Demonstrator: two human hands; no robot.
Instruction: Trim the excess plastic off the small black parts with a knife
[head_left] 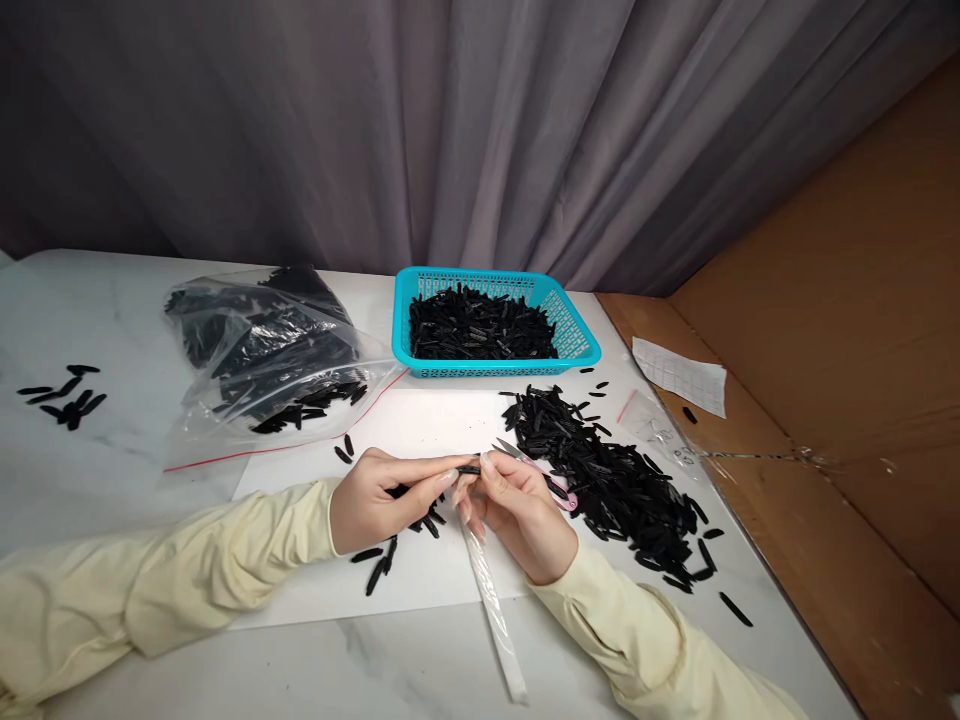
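My left hand (394, 498) and my right hand (523, 507) meet above the white sheet, fingertips pinching a small black elongated piece (469, 469) between them. A long, shiny white strip (491, 610) hangs from below my right fingers towards the table's front. Scissors with pink handles (571, 500) show behind my right hand; whether that hand touches them I cannot tell. Several similar black pieces (431, 520) lie behind and below my left hand, partly hidden by it. To the right of my right hand spreads a large heap of black pieces (600, 480).
A blue basket (496, 368) full of black pieces stands at the back. Left of it lies a clear zip bag (262, 340) of them, spilling some. Loose pieces (73, 405) lie far left. Cardboard (825, 250) walls the right side, near a paper slip (679, 375).
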